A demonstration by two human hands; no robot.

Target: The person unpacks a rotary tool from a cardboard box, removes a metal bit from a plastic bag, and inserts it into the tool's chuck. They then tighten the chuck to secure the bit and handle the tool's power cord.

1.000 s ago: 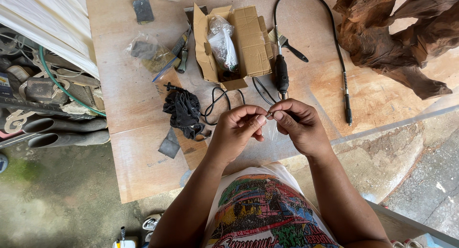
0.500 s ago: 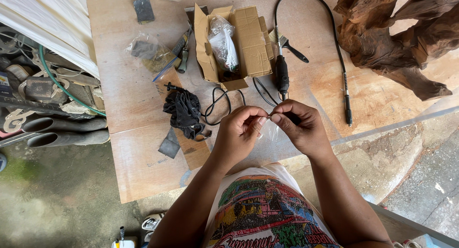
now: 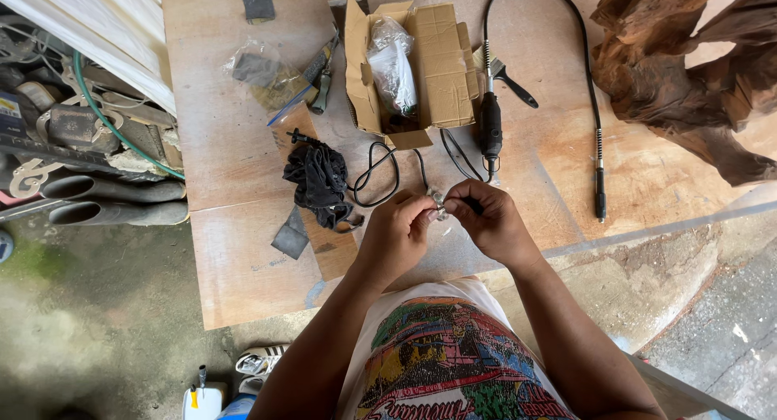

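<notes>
Head view: both my forearms reach forward, hands meeting over the worktop (image 3: 243, 250) edge. Left hand (image 3: 395, 232) and right hand (image 3: 490, 222) each pinch a small metal part (image 3: 438, 200) between fingertips, grip pressed tight. Beyond them, an open carton (image 3: 441, 64) holds a clear bag (image 3: 392, 64); a rotary tool (image 3: 490, 125) lies beside it.

Small metal part (image 3: 438, 200) between both hands' fingers (image 3: 427, 212)

Plywood board (image 3: 235, 145) worktop, mossy concrete floor (image 3: 97, 339), daylight
</notes>
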